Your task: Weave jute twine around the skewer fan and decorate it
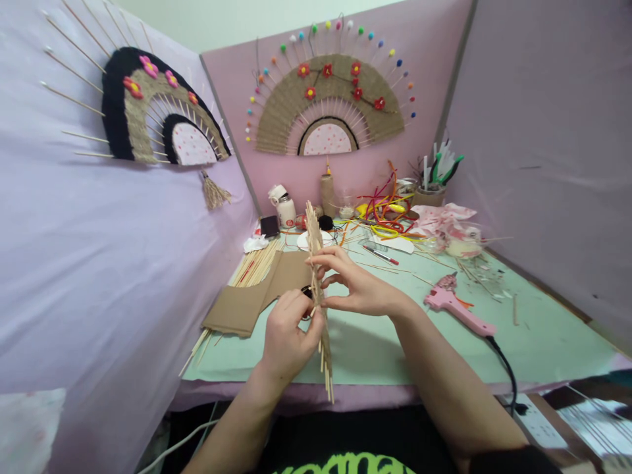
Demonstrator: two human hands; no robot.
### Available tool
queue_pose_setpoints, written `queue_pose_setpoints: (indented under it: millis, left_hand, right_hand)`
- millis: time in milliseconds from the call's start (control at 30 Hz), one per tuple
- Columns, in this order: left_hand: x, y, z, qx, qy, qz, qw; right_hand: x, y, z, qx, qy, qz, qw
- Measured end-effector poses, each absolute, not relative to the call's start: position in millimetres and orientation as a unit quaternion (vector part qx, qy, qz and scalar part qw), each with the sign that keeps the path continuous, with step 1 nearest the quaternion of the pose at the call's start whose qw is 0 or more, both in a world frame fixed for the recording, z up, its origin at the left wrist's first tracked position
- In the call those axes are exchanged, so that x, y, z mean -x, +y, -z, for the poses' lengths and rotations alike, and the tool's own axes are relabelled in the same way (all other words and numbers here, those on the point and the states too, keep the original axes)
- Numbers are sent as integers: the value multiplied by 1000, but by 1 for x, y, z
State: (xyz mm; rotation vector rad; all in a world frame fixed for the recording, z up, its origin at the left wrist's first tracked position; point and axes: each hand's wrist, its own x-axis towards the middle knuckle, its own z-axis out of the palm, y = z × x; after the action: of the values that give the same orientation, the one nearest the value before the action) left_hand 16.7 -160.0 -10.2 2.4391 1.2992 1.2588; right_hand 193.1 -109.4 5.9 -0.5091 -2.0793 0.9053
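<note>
A fan-shaped piece of thin wooden sticks and tan twine (pixel 316 240) stands nearly edge-on above the table in front of me, so its faces hardly show. My right hand (pixel 353 282) grips it from the right, fingertips on the upper part and thumb lower down. At its near left side, my left hand (pixel 293 332) is closed in a pinch against the lower edge; any strand between those fingertips is too small to see. Just behind the left fingers is a small dark rounded thing (pixel 307 291), mostly hidden.
Folded cardboard (pixel 241 306) and loose sticks (pixel 257 263) lie left. A pink glue gun (pixel 459 309) with a black cord rests right. A pen (pixel 381 255), coloured pipe cleaners (pixel 390 220) and a white bottle (pixel 284 207) are farther back. Finished fans (pixel 281 108) hang on the walls.
</note>
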Motion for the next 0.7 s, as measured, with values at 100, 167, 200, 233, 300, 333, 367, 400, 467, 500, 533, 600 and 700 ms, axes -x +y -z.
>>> queue_pose_setpoints:
  millis: [100,167,200,233,300,333,367,400,467,500,533,600,700]
  left_hand:
    - [-12,-161,10,-804,428,-401,98]
    - [-6,-163,11,-807,416,-388,160]
    - [-2,-163,13,-806,404,-384,198]
    - [2,-162,16,-802,390,-383,240]
    - [9,-159,27,-775,359,-401,330]
    - [12,-156,34,-750,346,-420,376]
    - [15,-152,42,-717,344,-445,412]
    - [17,-148,50,-676,368,-473,429]
    - [19,-141,65,-607,454,-501,417]
    - [19,-138,70,-591,478,-500,415]
    - [19,-135,75,-585,490,-493,418]
    - [15,-133,79,-582,490,-483,433]
    - [8,-134,81,-560,480,-493,461]
  right_hand:
    - [-194,-110,-6,208,-819,-356,398]
    - [-195,-111,-6,212,-817,-356,400]
    - [-195,-111,-6,213,-816,-356,402]
    - [-195,-112,-6,214,-815,-356,404]
    - [-196,-113,-6,220,-811,-353,412]
    - [-197,-114,-5,225,-808,-350,417]
    - [-197,-114,-4,232,-803,-349,424]
    - [-198,-115,-3,240,-796,-348,433]
    - [-201,-117,2,257,-775,-353,458]
    - [-203,-118,6,266,-760,-358,473]
    - [-205,-119,10,275,-744,-363,489]
    - [-209,-121,18,290,-711,-371,522]
    - [-214,-123,30,312,-665,-362,575]
